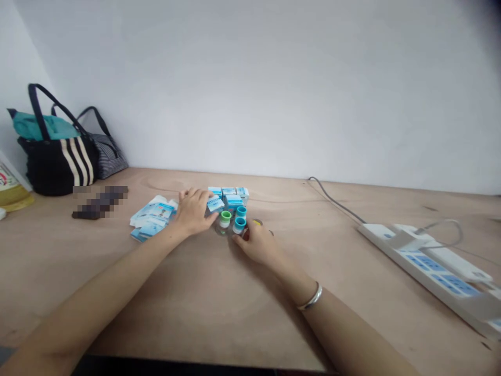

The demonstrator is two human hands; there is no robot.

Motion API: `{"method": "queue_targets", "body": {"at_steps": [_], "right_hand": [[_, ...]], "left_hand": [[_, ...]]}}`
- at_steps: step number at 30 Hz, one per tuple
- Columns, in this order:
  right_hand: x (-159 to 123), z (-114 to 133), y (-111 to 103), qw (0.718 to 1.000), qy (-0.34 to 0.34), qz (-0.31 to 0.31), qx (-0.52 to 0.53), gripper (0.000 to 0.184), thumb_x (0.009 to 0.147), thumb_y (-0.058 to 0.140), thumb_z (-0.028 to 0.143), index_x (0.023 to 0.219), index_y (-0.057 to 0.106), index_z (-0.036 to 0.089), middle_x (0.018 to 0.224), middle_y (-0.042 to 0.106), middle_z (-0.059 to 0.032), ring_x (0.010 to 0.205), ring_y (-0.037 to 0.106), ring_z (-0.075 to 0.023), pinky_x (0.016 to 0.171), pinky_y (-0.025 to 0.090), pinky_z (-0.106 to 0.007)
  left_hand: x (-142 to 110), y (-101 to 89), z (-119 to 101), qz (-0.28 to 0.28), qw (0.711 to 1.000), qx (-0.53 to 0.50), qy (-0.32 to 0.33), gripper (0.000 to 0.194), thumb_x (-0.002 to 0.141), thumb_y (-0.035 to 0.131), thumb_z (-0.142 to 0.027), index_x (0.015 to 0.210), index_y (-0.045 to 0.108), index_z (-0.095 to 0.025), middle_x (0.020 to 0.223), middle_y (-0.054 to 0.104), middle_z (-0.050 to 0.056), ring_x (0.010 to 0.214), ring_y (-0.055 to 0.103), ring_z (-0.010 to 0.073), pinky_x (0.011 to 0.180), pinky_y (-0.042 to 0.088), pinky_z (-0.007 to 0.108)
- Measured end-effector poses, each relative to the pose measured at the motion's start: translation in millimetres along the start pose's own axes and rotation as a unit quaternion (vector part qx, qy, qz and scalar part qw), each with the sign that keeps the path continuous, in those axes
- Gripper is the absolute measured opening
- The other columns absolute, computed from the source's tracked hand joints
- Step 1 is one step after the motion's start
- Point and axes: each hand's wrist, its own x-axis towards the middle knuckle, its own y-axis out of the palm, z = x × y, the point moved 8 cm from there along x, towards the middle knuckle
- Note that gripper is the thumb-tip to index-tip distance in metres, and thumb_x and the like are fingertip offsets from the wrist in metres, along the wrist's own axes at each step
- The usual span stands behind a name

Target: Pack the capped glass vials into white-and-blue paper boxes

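Boxes (228, 191) already stand grouped behind bottles (225, 219), one tilted box (215, 204) isn't upright at half-curled left hand (192, 211), right hand (259, 242) half-closed beside blue-topped bottle (239, 224), both holds unclear.

At the far left, a black bag (58, 164) with white stripes stands beside a striped grey bag (110, 154), near the wall (274, 89). A bottle of yellow liquid (13, 193) sits at the left edge. On the right of the tabletop (188, 313) lies a white power strip (434, 274).
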Motion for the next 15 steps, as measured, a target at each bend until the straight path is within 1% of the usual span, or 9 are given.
{"method": "queue_targets", "body": {"at_steps": [3, 5, 8, 11, 13, 15], "right_hand": [[2.0, 2.6, 3.6, 1.0, 0.004, -0.006, 0.024, 0.021, 0.078, 0.06, 0.035, 0.089, 0.06, 0.018, 0.081, 0.067, -0.0063, 0.075, 0.06, -0.0194, 0.057, 0.032, -0.025], [4.1, 7.4, 8.0, 0.998, -0.009, 0.003, 0.06, 0.019, 0.078, 0.06, 0.033, 0.09, 0.061, 0.018, 0.08, 0.068, -0.0052, 0.073, 0.06, -0.0186, 0.058, 0.034, -0.025], [8.0, 17.4, 14.7, 0.991, -0.045, 0.021, 0.125, 0.02, 0.078, 0.059, 0.025, 0.096, 0.062, 0.018, 0.084, 0.069, -0.005, 0.073, 0.061, -0.0175, 0.061, 0.039, -0.025], [12.6, 26.3, 21.7, 0.979, -0.081, 0.031, 0.182, 0.026, 0.077, 0.056, 0.016, 0.102, 0.062, 0.017, 0.09, 0.069, -0.0062, 0.073, 0.061, -0.0169, 0.066, 0.043, -0.026], [15.5, 31.2, 27.4, 0.968, -0.105, 0.039, 0.222, 0.033, 0.076, 0.054, 0.012, 0.108, 0.061, 0.017, 0.097, 0.069, -0.0065, 0.072, 0.061, -0.016, 0.067, 0.045, -0.027], [17.7, 34.8, 32.8, 0.955, -0.126, 0.048, 0.265, 0.039, 0.075, 0.053, 0.009, 0.113, 0.06, 0.018, 0.102, 0.068, -0.0059, 0.073, 0.061, -0.0154, 0.068, 0.047, -0.028]], "left_hand": [[-12.0, -22.0, 11.5, -0.056, 0.997, -0.004, -0.048, 0.04, 0.072, 0.061, -0.033, 0.107, 0.051, -0.018, 0.109, 0.06, 0.012, 0.104, 0.052, 0.0304, 0.088, 0.037, 0.044], [-22.4, -30.5, 18.8, -0.058, 0.996, -0.03, -0.068, 0.038, 0.071, 0.062, -0.032, 0.105, 0.051, -0.018, 0.106, 0.06, 0.011, 0.099, 0.055, 0.0277, 0.083, 0.042, 0.039], [-38.0, -30.5, 26.3, -0.014, 0.991, -0.104, -0.083, 0.034, 0.069, 0.064, -0.034, 0.098, 0.053, -0.02, 0.098, 0.061, 0.005, 0.084, 0.059, 0.0216, 0.071, 0.045, 0.032], [-49.5, -20.7, 24.5, 0.05, 0.979, -0.187, -0.07, 0.037, 0.065, 0.068, -0.035, 0.096, 0.056, -0.021, 0.087, 0.062, 0.0, 0.07, 0.058, 0.0163, 0.062, 0.045, 0.027], [-53.4, -13.2, 19.4, 0.082, 0.966, -0.238, -0.05, 0.039, 0.063, 0.07, -0.034, 0.097, 0.057, -0.021, 0.086, 0.062, 0.0, 0.068, 0.058, 0.0148, 0.06, 0.045, 0.026], [-54.5, -6.8, 14.3, 0.096, 0.957, -0.273, -0.031, 0.041, 0.064, 0.071, -0.032, 0.1, 0.057, -0.02, 0.091, 0.063, 0.001, 0.073, 0.059, 0.0153, 0.063, 0.047, 0.026]]}}
